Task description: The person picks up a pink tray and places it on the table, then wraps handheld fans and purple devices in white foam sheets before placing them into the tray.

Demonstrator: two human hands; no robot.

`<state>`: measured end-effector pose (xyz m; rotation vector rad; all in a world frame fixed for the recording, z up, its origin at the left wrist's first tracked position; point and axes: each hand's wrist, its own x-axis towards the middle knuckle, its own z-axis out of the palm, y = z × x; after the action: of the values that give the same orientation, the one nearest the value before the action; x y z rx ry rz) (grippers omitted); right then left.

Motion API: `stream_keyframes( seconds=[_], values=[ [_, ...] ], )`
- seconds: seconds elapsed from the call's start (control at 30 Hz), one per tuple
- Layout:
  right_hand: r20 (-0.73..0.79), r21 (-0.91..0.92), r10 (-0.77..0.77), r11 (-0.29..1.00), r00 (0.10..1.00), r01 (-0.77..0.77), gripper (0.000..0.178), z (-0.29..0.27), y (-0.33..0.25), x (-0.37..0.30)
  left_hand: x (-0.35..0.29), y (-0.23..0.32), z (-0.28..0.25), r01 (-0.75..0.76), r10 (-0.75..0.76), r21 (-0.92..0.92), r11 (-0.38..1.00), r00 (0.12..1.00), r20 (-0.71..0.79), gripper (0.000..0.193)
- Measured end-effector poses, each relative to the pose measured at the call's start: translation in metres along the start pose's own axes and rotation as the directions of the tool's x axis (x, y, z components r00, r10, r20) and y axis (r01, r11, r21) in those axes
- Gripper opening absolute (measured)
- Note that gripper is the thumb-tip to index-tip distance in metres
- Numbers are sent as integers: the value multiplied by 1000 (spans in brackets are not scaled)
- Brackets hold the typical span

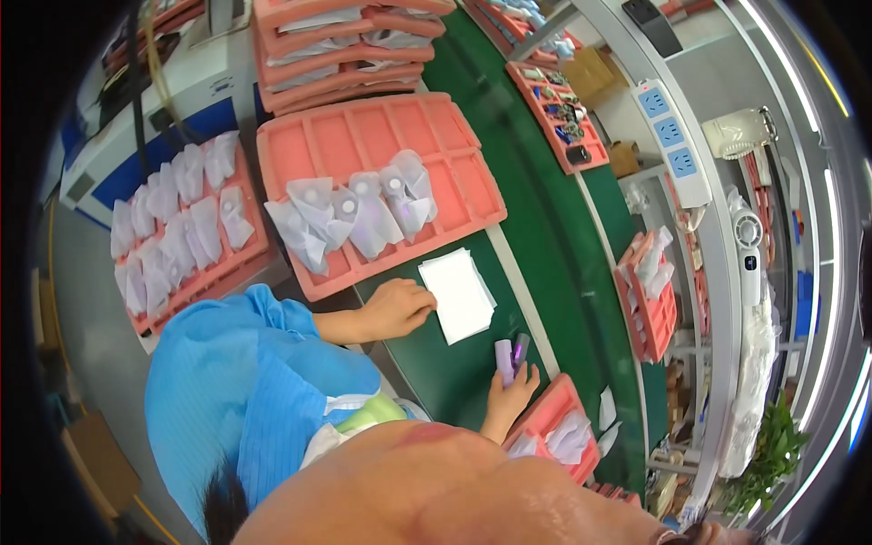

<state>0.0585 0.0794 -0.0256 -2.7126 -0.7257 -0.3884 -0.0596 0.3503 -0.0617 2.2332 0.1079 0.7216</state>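
My left hand (397, 310) has its fingers curled at the left edge of a stack of white sheets (459, 295); whether it pinches a sheet is too small to tell. The stack lies slightly fanned on the green work surface (409, 359). To the right and nearer, my right hand (510, 397) is closed round the lower part of a lilac cylinder (504, 356). Against it, by the same fingers, stands a darker cylinder with a purple shine (520, 349). Beyond my left hand, a pink divided tray (363, 136) carries several lilac items wrapped in white translucent bags (368, 213).
Another pink tray (245, 263) of bagged items stands at the left. Stacked pink trays (350, 68) rise at the back. Close to my right hand sits a pink tray (554, 409) with bags. A green conveyor belt (536, 209) runs past, with a power strip (672, 141) beyond.
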Motion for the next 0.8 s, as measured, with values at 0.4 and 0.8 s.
stream_keyframes(
  seconds=[0.4, 0.8],
  values=[
    [-85, 217, 55, 976, 995, -36, 39, -31, 2, 5, 62, 7, 80, -160, 94, 304, 939, 971, 221, 35],
    [424, 905, 392, -212, 816, -368, 46, -37, -41, -7, 67, 19, 77, -145, 122, 204, 968, 985, 125, 19]
  ],
)
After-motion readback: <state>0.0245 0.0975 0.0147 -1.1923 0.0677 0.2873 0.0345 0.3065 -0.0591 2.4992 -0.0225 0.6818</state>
